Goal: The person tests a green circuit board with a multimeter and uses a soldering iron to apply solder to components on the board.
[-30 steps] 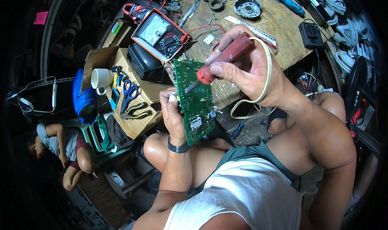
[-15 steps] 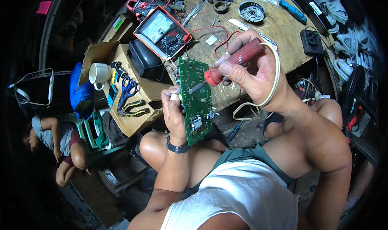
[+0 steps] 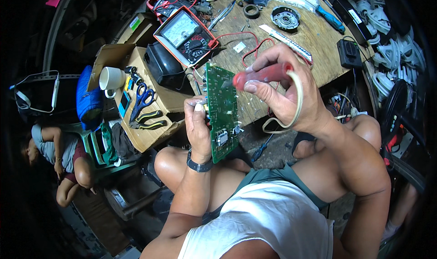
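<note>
— What's at the far left?
— A seated person (image 3: 59, 152) in a grey shirt, then a blue padded bundle (image 3: 89, 99) beside the cardboard box (image 3: 166, 93).
— And at that box?
— A white mug (image 3: 112, 78) lying tipped over, blue-handled scissors (image 3: 144, 97), and pliers (image 3: 151, 121) with black and yellow grips. Just beyond stands an analog multimeter (image 3: 184, 37) in an orange-red case.
— Now the left hand (image 3: 198, 129)?
— Closed on the left edge of the green circuit board (image 3: 220, 118), thumb on the near side; the other fingers are mostly hidden.
— Where's the board, exactly?
— Held up on edge, clear of the wooden bench (image 3: 330, 61), between the two hands and near the bench's front edge.
— What does the right hand (image 3: 284, 99) have?
— A red-handled soldering iron (image 3: 269, 74), fingers and thumb wrapped around the handle. Its metal end points at the board's upper part; I can't tell whether it touches.
— Further right?
— On the bench, a round metal housing (image 3: 285, 18), then a blue-handled screwdriver (image 3: 331, 19). Past those, a small black boxy device (image 3: 349, 53) and a heap of white plastic parts (image 3: 392, 56).
</note>
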The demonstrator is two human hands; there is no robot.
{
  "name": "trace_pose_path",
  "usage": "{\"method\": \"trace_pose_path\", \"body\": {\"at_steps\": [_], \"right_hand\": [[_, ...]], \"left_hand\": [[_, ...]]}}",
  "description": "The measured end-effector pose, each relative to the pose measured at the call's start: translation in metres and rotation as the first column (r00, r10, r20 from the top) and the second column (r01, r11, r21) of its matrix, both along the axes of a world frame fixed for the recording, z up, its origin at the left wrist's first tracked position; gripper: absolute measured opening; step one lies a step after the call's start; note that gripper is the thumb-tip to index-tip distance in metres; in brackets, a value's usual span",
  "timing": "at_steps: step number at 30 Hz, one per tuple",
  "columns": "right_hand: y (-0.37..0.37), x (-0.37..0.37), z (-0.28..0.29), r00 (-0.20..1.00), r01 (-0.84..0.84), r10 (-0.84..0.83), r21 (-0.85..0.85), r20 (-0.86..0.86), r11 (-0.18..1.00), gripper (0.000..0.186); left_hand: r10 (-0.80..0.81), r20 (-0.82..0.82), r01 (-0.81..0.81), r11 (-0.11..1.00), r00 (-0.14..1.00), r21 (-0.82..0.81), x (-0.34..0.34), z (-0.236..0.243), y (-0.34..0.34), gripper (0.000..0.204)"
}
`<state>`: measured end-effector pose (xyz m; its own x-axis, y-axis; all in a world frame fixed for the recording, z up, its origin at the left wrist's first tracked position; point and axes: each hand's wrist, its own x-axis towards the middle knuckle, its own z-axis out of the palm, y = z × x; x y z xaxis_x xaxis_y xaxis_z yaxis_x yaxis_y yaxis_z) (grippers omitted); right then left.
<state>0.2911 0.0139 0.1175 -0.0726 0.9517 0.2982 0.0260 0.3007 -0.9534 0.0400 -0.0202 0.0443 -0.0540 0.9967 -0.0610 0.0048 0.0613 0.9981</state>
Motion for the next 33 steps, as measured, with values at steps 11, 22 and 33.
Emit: {"method": "trace_pose_path", "body": {"at_steps": [11,22,33], "right_hand": [[-0.003,0.000,0.003,0.974,-0.028,-0.013,-0.179,-0.227,0.984,0.031],[0.002,-0.003,0.000,0.956,-0.082,0.010,-0.236,-0.293,0.968,0.032],[0.003,-0.009,0.001,0.948,-0.072,-0.001,-0.217,-0.318,0.974,0.030]], "left_hand": [[-0.058,0.161,0.069,0.996,0.985,-0.059,0.009,0.029,-0.008,0.034],[-0.119,-0.002,0.119,0.993,0.993,-0.018,0.007,0.026,-0.023,0.060],[-0.128,-0.057,0.129,0.992,0.990,-0.002,0.007,0.027,-0.019,0.056]]}}
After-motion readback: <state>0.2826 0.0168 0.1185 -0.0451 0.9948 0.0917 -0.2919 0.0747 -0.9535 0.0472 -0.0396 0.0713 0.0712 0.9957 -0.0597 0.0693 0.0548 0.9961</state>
